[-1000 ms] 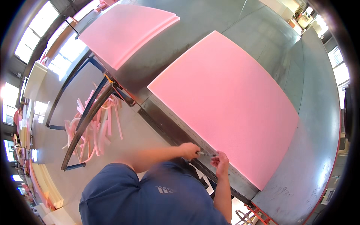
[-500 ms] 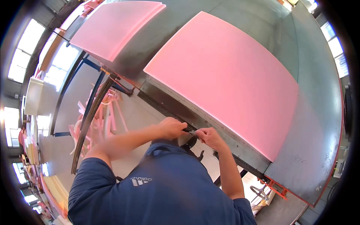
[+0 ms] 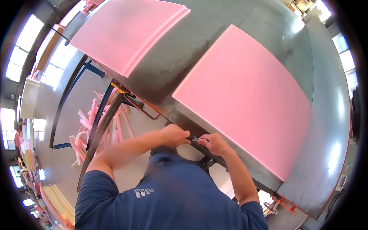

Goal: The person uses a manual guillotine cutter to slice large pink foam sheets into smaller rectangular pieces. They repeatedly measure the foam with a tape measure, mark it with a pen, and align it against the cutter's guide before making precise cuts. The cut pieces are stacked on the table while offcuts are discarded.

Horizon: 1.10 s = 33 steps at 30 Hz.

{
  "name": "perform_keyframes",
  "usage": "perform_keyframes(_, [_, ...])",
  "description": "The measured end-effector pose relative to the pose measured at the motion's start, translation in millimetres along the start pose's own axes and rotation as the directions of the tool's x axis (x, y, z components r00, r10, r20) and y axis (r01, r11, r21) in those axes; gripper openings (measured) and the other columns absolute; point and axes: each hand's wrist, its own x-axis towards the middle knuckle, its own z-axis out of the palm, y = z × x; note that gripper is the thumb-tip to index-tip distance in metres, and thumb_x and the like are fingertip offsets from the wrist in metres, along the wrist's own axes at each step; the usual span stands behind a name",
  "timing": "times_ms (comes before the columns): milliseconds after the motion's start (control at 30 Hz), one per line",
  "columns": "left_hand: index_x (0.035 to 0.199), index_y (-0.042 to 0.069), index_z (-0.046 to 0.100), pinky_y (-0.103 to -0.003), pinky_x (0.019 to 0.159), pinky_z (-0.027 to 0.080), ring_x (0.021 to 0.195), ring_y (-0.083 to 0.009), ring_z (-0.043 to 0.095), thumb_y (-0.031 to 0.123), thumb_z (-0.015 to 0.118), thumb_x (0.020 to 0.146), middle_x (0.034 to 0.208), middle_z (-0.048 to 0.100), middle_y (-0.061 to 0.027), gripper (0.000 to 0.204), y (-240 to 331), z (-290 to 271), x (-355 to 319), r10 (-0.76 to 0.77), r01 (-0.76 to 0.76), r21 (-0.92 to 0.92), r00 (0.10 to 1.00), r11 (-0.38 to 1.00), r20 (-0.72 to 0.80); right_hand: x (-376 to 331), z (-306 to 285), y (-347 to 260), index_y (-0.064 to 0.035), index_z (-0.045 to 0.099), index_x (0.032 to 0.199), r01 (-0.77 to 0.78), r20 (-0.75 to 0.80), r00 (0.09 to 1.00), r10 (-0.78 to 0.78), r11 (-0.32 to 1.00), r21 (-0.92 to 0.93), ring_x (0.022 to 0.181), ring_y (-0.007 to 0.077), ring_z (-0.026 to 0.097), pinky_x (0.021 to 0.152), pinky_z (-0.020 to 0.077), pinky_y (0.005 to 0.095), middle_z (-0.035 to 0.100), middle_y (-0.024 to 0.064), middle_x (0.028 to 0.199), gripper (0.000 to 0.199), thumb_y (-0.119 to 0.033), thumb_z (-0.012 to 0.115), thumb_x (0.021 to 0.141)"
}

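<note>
At the near edge of the metal table, my left hand point(image 3: 175, 135) is closed in a loose fist, its fingers curled toward the right. Close beside it, my right hand point(image 3: 214, 144) pinches a small silver and dark tool point(image 3: 195, 139) between thumb and fingers. The tool lies in the gap between the two hands; its exact kind is too small to make out. What my left fingers hold, if anything, is hidden. Just beyond my hands rests a large pink foam sheet point(image 3: 249, 103), its near edge along the table's front.
A second stack of pink foam sheets point(image 3: 126, 32) lies on the metal table point(image 3: 214, 42) at the far left. Pink foam offcuts point(image 3: 90, 122) are heaped on the floor behind a curved dark bar point(image 3: 97, 143). An orange-red metal bracket point(image 3: 285, 203) juts out below the table at right.
The view has shifted, so the foam sheets sit farther right and lower. The hands remain close together at the table edge; less of the dark toothed strip shows. The gap between hands has widened slightly.
</note>
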Motion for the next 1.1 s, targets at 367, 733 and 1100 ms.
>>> perform_keyframes(367, [0.109,0.004,0.051,-0.058,0.081,0.049,0.093,-0.0473,0.064,0.042,0.046,0.100,0.092,0.068,-0.0266,0.040,-288.3,-17.5,23.7,-0.662,0.520,-0.413,0.632,0.748,-0.403,103.7,-16.9,-54.8,-0.0047,0.069,0.102,-0.198,-0.458,0.871,0.175,0.980,-0.001,0.077,0.0353,0.067,0.071,0.0509,0.0418,0.069,0.0174,0.081,0.022,-0.025,0.067,0.093])
perform_keyframes(733, [0.103,0.005,0.058,-0.053,0.081,0.052,0.093,-0.0418,0.068,0.042,0.048,0.100,0.092,0.071,-0.0220,0.038,-321.8,-45.0,84.3,-0.692,0.642,-0.274,0.605,0.716,-0.394,101.6,32.3,-44.2,-0.0005,0.066,0.097,-0.115,-0.564,0.816,0.122,0.992,0.047,0.066,0.0312,0.063,0.064,0.0484,0.0390,0.065,0.0158,0.071,0.025,-0.025,0.066,0.093])
perform_keyframes(1100, [0.098,0.004,0.055,-0.052,0.079,0.052,0.090,-0.0416,0.068,0.041,0.047,0.101,0.090,0.071,-0.0227,0.038,-331.1,-60.7,101.6,-0.619,0.597,-0.230,0.602,0.768,-0.504,94.2,28.6,-35.3,0.0020,0.064,0.102,-0.170,-0.562,0.788,0.250,0.967,0.192,0.065,0.0155,0.058,0.062,0.0472,0.0305,0.062,0.0080,0.069,0.025,-0.022,0.066,0.095])
